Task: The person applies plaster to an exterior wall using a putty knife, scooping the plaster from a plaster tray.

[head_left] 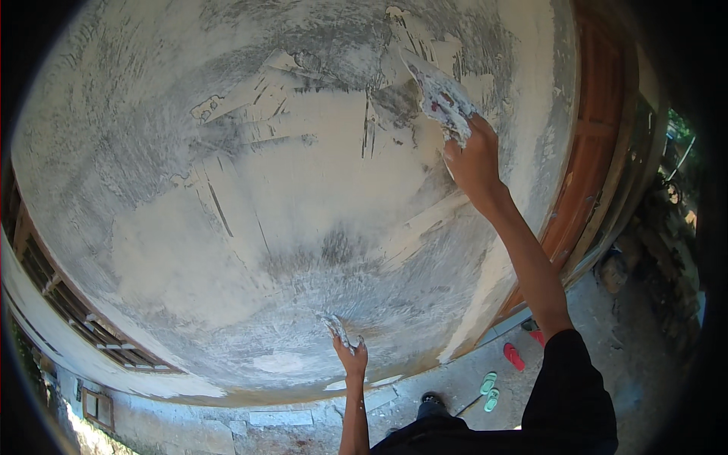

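The wall [167,98] in front of me is grey and patchy, with smooth cream putty [318,174] spread over its middle. High on the right, my right hand [476,158] grips a putty knife [444,95] smeared with white putty. Its blade points up and left and lies against or very close to the wall. Low in the middle, my left hand [351,358] is closed round a putty-covered scraper [334,328], seen nearly edge-on. White smears mark the fingers of that hand. Whether this scraper touches the wall, I cannot tell.
A brown wooden door [588,152] stands right of the wall. At the lower left is a barred window [83,326]. Red slippers [514,356] and green slippers [491,390] lie on the concrete floor [599,371] near my foot [433,400].
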Demonstrator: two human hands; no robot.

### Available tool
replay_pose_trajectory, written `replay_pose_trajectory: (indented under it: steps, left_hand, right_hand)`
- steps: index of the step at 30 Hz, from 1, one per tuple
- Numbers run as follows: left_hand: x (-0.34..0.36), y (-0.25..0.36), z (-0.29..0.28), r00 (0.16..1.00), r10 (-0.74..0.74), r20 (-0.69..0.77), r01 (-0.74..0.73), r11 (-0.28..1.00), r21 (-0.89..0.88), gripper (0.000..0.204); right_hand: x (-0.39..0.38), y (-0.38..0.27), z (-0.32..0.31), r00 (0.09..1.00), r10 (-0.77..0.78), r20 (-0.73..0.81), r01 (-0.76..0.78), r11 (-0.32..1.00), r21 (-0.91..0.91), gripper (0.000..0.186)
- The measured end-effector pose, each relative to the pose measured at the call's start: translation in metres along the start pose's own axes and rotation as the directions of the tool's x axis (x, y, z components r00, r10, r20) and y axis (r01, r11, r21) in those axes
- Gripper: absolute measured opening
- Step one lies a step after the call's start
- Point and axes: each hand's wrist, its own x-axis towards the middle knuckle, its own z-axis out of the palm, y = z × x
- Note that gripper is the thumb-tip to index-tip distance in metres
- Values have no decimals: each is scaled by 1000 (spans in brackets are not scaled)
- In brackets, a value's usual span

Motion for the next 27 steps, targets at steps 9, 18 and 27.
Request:
replay_pose_trajectory:
  steps: [9,18,27]
  left_hand:
    - [-4,1,3,990,-101,99,109,991,-77,75]
    - [1,-5,-4,1000,-19,2,19,1000,-9,60]
    - [-7,-12,8,996,-57,-67,54,997,-48,61]
  right_hand:
    - [-194,-57,101,850,-361,384,453,873,-182,26]
    - [-89,-37,21,940,13,341,-56,992,115,31]
    - [-57,-63,90,995,10,99,-1,996,-89,17]
